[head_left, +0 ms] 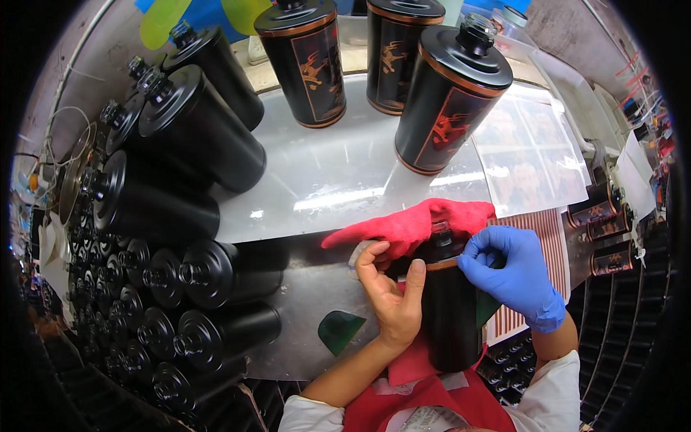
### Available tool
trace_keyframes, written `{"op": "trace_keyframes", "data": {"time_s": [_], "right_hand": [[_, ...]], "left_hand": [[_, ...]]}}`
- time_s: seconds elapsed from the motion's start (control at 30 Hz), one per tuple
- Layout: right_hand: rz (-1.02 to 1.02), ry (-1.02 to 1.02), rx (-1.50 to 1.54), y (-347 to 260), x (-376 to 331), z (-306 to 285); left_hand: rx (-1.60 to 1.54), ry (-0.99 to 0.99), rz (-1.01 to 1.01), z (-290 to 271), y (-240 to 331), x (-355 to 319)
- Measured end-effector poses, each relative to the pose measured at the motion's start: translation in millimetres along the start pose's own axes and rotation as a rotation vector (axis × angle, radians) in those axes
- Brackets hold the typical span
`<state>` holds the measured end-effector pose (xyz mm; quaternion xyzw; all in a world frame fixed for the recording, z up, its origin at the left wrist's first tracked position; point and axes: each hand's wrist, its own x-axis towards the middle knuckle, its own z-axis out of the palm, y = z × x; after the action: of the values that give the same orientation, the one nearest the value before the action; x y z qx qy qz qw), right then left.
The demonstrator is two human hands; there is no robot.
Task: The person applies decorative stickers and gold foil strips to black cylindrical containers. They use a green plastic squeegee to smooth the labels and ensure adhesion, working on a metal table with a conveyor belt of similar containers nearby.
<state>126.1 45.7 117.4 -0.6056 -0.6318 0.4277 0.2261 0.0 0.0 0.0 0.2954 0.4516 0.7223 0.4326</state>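
Note:
A black cylindrical bottle (451, 317) with a clear glass neck and a copper band stands upright close to my body. My left hand (392, 291), bare, is at its left side, thumb raised beside the band and fingers loosely curled, apart from the thumb. My right hand (512, 277), in a blue glove, is closed at the bottle's upper right, thumb and forefinger pinched by the band. A dark green scraper (487, 308) sticks out below that hand; its grip is partly hidden. Behind the bottle neck lies a red cloth (414, 223). Another green scraper (340, 331) lies left of my forearm.
Decorated black bottles (455, 101) stand along the far side. Plain black bottles (201, 133) crowd the left, many lying with necks outward. Printed sheets (529, 155) and a striped copper sheet (536, 252) lie at right. More decorated bottles (612, 258) are at the far right.

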Motion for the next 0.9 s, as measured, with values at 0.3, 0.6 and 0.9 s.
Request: {"op": "trace_keyframes", "data": {"time_s": [0.3,0.6,0.9], "right_hand": [[-0.025,-0.008,0.008,2.7,0.5,0.2],[-0.001,0.017,-0.012,8.3,1.1,-6.0],[-0.039,0.02,0.066,15.5,1.8,-0.4]], "left_hand": [[0.118,-0.014,0.061,1.7,4.5,4.6],[0.042,-0.003,0.043,9.1,6.9,3.8],[-0.006,0.018,-0.023,8.7,4.5,1.9]]}}
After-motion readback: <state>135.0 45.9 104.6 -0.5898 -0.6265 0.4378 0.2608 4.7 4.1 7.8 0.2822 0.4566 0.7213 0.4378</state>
